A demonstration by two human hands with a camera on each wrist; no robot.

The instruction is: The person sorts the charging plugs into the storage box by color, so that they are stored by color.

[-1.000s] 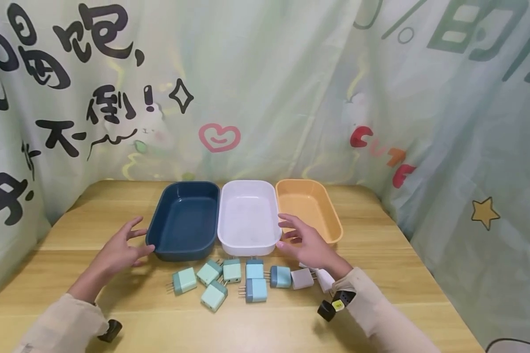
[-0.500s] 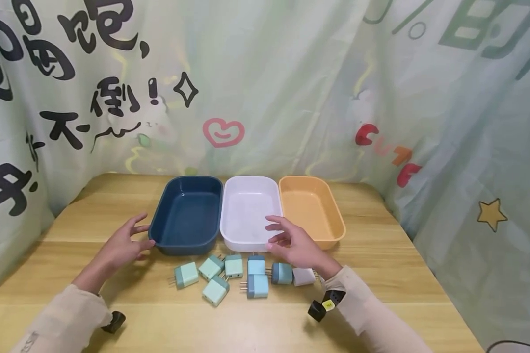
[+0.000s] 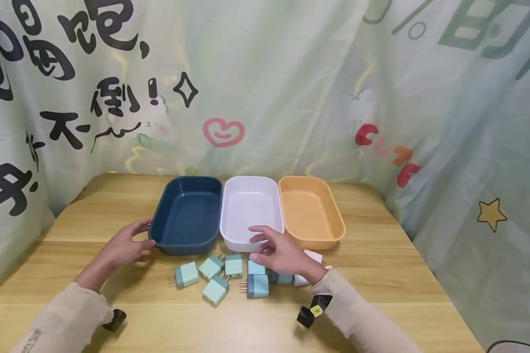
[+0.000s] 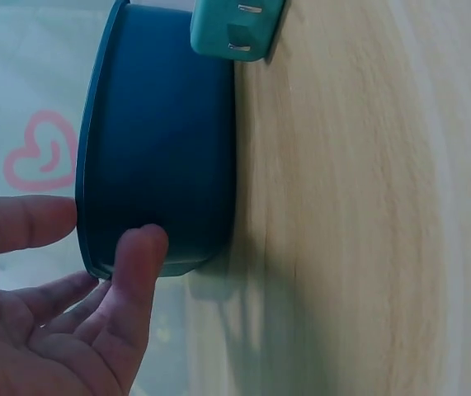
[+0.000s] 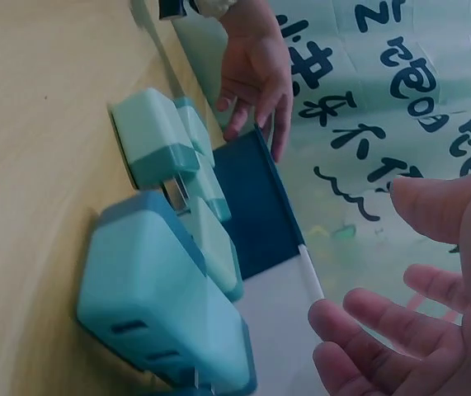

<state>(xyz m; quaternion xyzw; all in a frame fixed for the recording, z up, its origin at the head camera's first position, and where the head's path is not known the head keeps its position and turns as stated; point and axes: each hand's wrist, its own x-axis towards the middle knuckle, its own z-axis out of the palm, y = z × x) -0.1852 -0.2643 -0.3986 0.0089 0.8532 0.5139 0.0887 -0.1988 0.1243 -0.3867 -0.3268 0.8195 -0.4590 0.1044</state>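
Note:
My left hand (image 3: 122,247) has its fingertips at the left rim of the navy blue tray (image 3: 185,248); in the left wrist view its spread fingers (image 4: 140,256) lie against the tray's corner. My right hand (image 3: 279,252) hovers over the front of the white tray (image 3: 235,242) and the blue chargers, its fingers loosely bent with nothing between them. On the table lie several mint green plug chargers (image 3: 215,290), light blue ones (image 3: 258,286) and white ones (image 3: 313,255). The right hand and forearm partly cover some blue and white chargers.
An orange tray (image 3: 320,243) stands at the right of the row, beside the white one. The trays rest on a wooden table (image 3: 159,318). Behind hangs a printed curtain (image 3: 282,98). Each wrist carries a small black camera (image 3: 306,317).
My right hand has moved left from the orange tray's edge to in front of the white tray, uncovering white chargers. The left hand stays by the navy tray. The head view has shifted slightly.

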